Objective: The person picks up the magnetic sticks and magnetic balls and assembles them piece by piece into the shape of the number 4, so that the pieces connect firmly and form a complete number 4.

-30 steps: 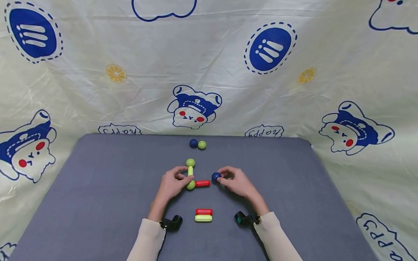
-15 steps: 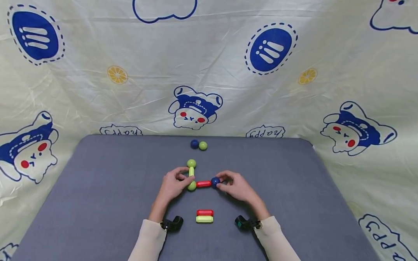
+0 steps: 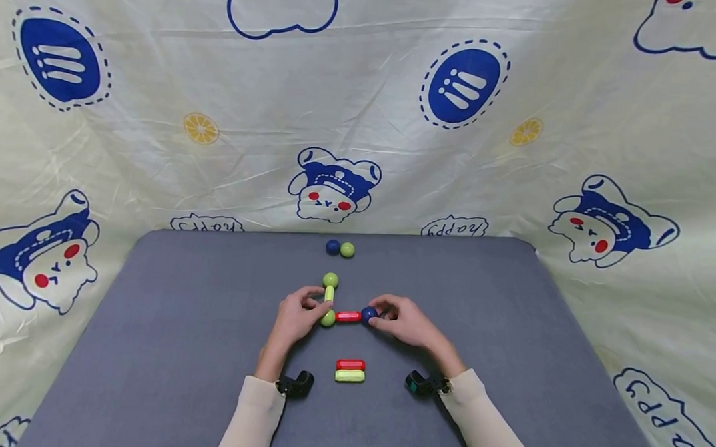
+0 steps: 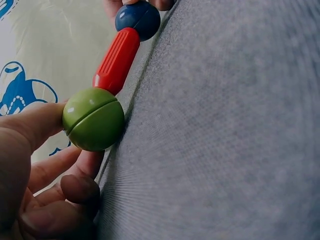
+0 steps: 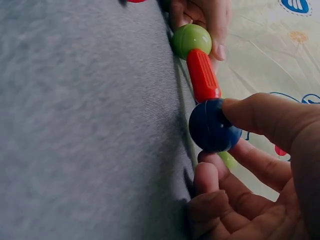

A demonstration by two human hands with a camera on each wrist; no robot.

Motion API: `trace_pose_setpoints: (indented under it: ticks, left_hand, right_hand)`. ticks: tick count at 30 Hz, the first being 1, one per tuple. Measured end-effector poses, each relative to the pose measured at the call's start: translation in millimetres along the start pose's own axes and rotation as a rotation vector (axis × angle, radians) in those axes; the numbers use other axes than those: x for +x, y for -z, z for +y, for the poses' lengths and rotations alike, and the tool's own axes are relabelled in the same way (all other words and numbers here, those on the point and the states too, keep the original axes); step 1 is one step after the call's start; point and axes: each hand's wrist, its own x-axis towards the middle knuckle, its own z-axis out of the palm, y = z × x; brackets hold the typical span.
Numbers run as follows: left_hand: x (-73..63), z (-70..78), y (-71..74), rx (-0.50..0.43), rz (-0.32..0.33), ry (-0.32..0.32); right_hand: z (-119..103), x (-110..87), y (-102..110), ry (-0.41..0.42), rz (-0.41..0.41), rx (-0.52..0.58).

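My left hand [image 3: 296,317] holds the near green ball [image 4: 94,119] between thumb and fingers. From that ball a yellow-green rod [image 3: 329,295] runs away from me to a second green ball [image 3: 330,279]. A red rod [image 4: 117,61] extends rightward from the near green ball and meets a blue ball [image 5: 215,125]. My right hand [image 3: 406,320] pinches the blue ball, thumb on one side and fingertips on the other. In both wrist views the red rod's ends sit against the green and blue balls, all in one line.
Nearer my body lie a loose red rod [image 3: 350,364] and a yellow-green rod [image 3: 349,376], side by side. Toward the far edge of the grey table [image 3: 208,350] sit another blue ball [image 3: 333,247] and green ball [image 3: 347,250]. A printed curtain [image 3: 363,97] hangs behind.
My right hand has brought the blue ball leftward and toward me, from apart from the red rod to against its end. The left hand keeps its hold on the near green ball.
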Motion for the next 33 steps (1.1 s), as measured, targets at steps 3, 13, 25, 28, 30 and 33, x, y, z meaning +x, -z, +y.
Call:
trace_pose_setpoints:
  ticks: [3, 13, 25, 28, 30, 33]
  left_hand:
    - [-0.8, 0.0, -0.7, 0.002, -0.007, 0.002]
    - [1.1, -4.0, 4.4, 0.062, -0.097, -0.165]
    - [1.0, -0.6, 4.0, 0.089, -0.134, -0.131]
    - [0.6, -0.9, 3.9, 0.08, -0.132, -0.122]
    - [0.3, -1.4, 4.0, 0.069, -0.127, -0.116]
    - [0.1, -2.8, 3.9, 0.061, -0.121, -0.108]
  right_hand:
    - [0.7, -4.5, 0.0, -0.003, -0.014, -0.009]
    - [0.8, -0.3, 1.5, 0.009, -0.01, -0.016]
    - [-0.8, -0.5, -0.2, -0.022, 0.014, -0.032]
    - [-0.4, -3.6, -1.4, -0.025, 0.012, -0.029]
    - [-0.5, -5.1, -2.1, -0.022, 0.013, -0.029]
    - [-0.5, -6.3, -3.3, -0.024, 0.014, -0.036]
